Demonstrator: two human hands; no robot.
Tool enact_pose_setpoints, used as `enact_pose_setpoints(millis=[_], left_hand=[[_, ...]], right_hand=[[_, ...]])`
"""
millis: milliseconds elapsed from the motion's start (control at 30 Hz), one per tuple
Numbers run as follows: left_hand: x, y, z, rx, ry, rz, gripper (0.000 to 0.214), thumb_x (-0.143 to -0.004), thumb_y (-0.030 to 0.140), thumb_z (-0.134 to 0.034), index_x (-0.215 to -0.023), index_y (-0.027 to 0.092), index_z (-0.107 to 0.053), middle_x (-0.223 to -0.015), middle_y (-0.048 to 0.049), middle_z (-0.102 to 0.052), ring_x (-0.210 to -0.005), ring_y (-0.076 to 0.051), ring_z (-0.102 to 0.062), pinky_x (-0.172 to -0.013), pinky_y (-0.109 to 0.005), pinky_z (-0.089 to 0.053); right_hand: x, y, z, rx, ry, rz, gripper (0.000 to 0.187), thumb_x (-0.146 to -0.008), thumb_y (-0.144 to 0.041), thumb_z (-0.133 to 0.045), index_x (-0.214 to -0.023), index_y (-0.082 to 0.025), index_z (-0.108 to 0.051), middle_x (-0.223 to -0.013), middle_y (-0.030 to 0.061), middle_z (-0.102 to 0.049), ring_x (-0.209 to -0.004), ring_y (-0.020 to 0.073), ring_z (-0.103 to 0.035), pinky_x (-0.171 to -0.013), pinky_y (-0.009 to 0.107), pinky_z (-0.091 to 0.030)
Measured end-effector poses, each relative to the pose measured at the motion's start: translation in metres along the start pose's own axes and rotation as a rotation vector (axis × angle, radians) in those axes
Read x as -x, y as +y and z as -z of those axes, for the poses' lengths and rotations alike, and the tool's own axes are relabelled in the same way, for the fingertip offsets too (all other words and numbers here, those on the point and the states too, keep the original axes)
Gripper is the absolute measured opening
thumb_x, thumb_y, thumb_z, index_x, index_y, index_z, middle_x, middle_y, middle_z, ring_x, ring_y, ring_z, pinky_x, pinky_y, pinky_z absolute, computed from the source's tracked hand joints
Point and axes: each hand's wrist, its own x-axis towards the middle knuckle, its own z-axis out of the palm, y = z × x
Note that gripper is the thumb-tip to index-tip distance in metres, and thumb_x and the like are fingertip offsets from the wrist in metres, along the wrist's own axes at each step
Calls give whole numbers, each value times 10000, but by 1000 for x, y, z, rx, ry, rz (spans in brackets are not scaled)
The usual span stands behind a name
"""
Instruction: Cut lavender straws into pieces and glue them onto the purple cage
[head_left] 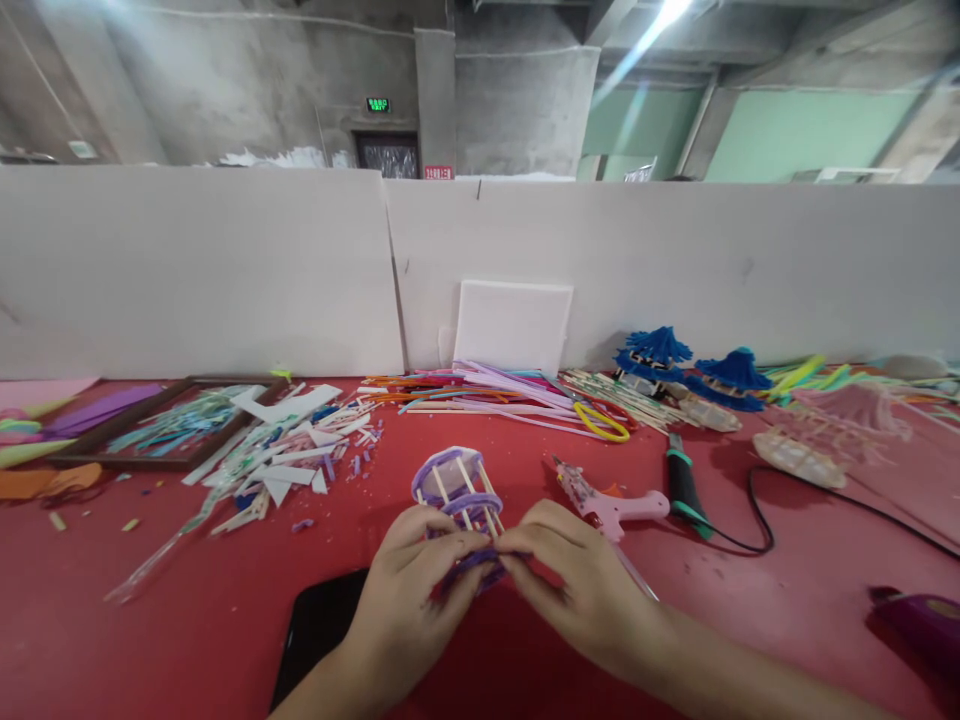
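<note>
Between my hands is a small tower-like frame of pale sticks and purple pipe cleaners, tilted with its round base away from me. My left hand is closed on its near end, thumb and fingers pinching the purple rim. From the other side, my right hand pinches the same near rim, fingertips almost meeting the left ones. The fingers hide part of this rim. A pink hot glue gun lies just beyond my right hand. Partly under my left forearm rests a black phone-like slab.
Left on the red table are foam scraps and a brown frame. Pipe cleaners and yellow-handled scissors lie at the back. Right are blue-roofed models, a green-black tool, its cable and a purple object.
</note>
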Motion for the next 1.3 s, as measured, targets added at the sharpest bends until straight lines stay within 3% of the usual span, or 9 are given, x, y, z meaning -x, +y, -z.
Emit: enact_pose_setpoints(millis=[367,667,1033,1300], left_hand=[[3,-2,-3,-9,-22,54,161,-770,178,-684,-913,231,-630,-813,0,-693,-805,-164,-634,-868,-352,-488],[-1,-1,-5,106,21,121,114,-773,134,-660,-843,224,-669,-806,-19,-670,-800,-131,-644,-712,-200,-537],[-2,1,-2,134,14,127,172,-740,91,-665,-828,238,-669,-806,-12,-658,-776,-138,-650,-679,-211,-553],[-2,5,-2,87,-53,30,132,-806,122,-611,-869,214,-682,-824,-47,-659,-794,-149,-637,-690,-236,-556]], right_hand=[[1,-1,1,-3,0,16,114,-895,-118,-517,-935,-164,-613,-800,43,-621,-739,146,-557,-655,241,-457],[-1,4,6,8,-50,44,156,-932,-136,-467,-939,-174,-618,-809,42,-590,-748,153,-506,-655,263,-433],[-5,1,9,166,-26,164,223,-958,-133,-403,-901,-165,-616,-804,47,-604,-741,163,-468,-669,273,-426],[1,-2,5,244,-117,160,254,-904,-29,-337,-812,-155,-537,-799,67,-571,-761,191,-460,-688,344,-421]])
